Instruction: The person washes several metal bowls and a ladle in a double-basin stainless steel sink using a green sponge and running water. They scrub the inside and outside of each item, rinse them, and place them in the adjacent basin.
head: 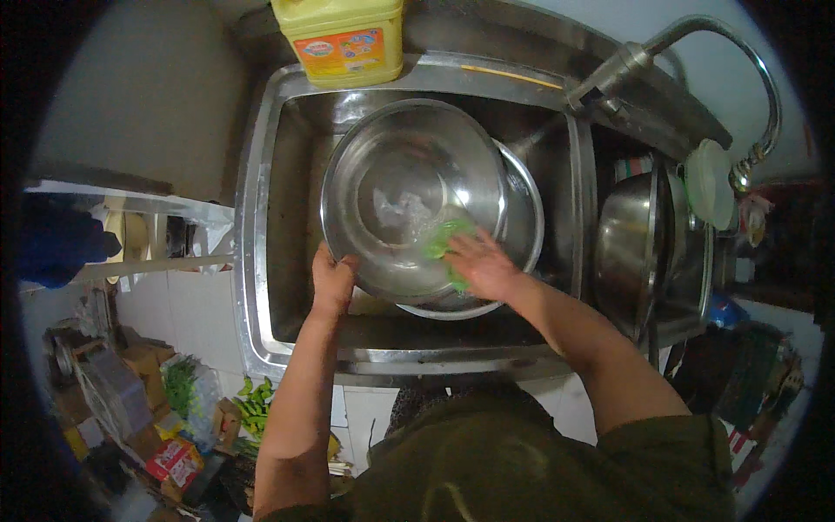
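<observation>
A large stainless steel bowl (378,156) is tilted over the sink basin, with a little clear liquid in its bottom. My left hand (334,279) grips its rim at the near left, thumb on the inside. Inside the bowl at the near right, my right hand (483,264) presses a green cloth or scrubber (450,236) against the wall; the hand is slightly blurred. Beneath this bowl, a second steel bowl (536,228) shows its rim at the right and near side.
A yellow plastic jug (355,49) stands on the far rim of the steel sink (258,215). A faucet (613,72) rises at the back right. Another steel bowl (623,241) leans in the right-hand basin. Green vegetables (254,404) and boxes lie on the floor at the left.
</observation>
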A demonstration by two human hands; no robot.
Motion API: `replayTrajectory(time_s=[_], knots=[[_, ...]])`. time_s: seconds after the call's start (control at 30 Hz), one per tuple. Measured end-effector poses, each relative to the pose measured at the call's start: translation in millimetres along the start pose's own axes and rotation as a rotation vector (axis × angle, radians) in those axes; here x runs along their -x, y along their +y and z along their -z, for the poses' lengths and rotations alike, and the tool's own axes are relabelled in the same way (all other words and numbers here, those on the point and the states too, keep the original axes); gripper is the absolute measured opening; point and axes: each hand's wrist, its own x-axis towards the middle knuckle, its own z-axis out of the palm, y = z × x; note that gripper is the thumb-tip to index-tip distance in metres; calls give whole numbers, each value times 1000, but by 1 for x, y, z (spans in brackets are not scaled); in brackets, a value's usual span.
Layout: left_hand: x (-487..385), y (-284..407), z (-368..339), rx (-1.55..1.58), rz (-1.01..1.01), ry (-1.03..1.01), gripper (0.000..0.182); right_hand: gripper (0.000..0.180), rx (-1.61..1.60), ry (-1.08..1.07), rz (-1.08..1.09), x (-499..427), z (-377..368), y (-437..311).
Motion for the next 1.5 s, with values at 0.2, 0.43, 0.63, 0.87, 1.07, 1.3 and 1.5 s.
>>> replayTrajectory(time_s=[0.2, 0.43, 0.63, 0.87, 1.07, 1.3, 1.5], knots=[[29, -27, -33, -93, -140, 160, 36, 63, -438, 122, -109, -11, -15, -57], [-2, 1, 6, -85, -114, 5, 36, 68, 118, 60, -173, -3, 7, -20], [32, -18, -23, -56, -106, 92, 39, 68, -526, 91, 28, -11, -9, -56], [-3, 15, 6, -224, -316, 126, 28, 63, 50, 32, -145, -4, 0, -23], [33, 4, -11, -231, -237, 52, 37, 72, -443, 61, 175, -10, -8, -45], [7, -5, -18, -265, -439, 232, 34, 57, -376, 78, -213, -8, -6, -45], [2, -4, 10, -282, -343, 20, 34, 67, -265, 54, 96, -1, -5, -19]])
